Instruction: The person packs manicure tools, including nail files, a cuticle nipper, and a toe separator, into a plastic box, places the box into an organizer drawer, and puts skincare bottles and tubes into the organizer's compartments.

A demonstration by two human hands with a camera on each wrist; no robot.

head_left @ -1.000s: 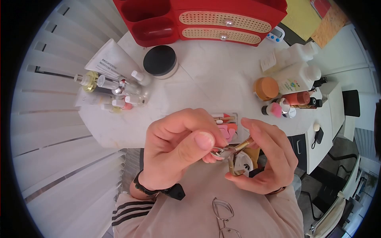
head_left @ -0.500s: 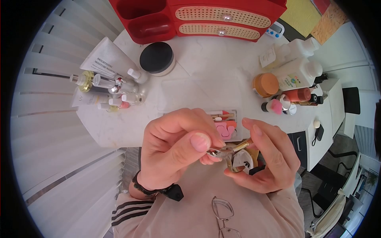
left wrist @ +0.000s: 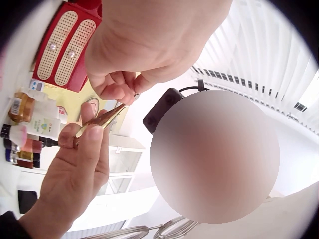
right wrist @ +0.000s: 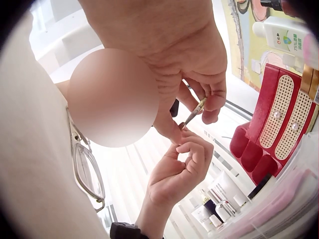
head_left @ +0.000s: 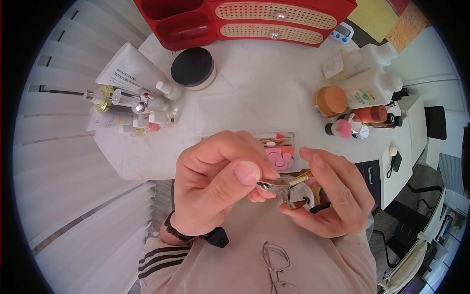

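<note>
In front of the chest, my right hand [head_left: 338,193] holds a small hinged tool with gold handles and a silver head [head_left: 297,180]. Its two handles stand spread between my index finger and thumb. My left hand [head_left: 218,183], wearing a dark wristband, pinches the silver end between thumb and index finger, partly hiding it. In the left wrist view the gold handles [left wrist: 103,119] point up toward my left fingertips. The right wrist view shows the slim silver end [right wrist: 190,117] meeting the left fingers. Behind the hands sits a clear box [head_left: 294,142] with pink pieces inside.
A red drawer organizer [head_left: 274,24] stands at the back. A black-lidded jar [head_left: 193,66], a white tube [head_left: 129,68] and several small bottles are at left; white bottles [head_left: 377,88] and an orange-lidded jar [head_left: 330,101] at right. Eyeglasses [head_left: 276,257] hang at the chest.
The head view has shifted slightly. Both hands stay nearly in place on the tool, the silver end tucked a little further into the left fingertips.
</note>
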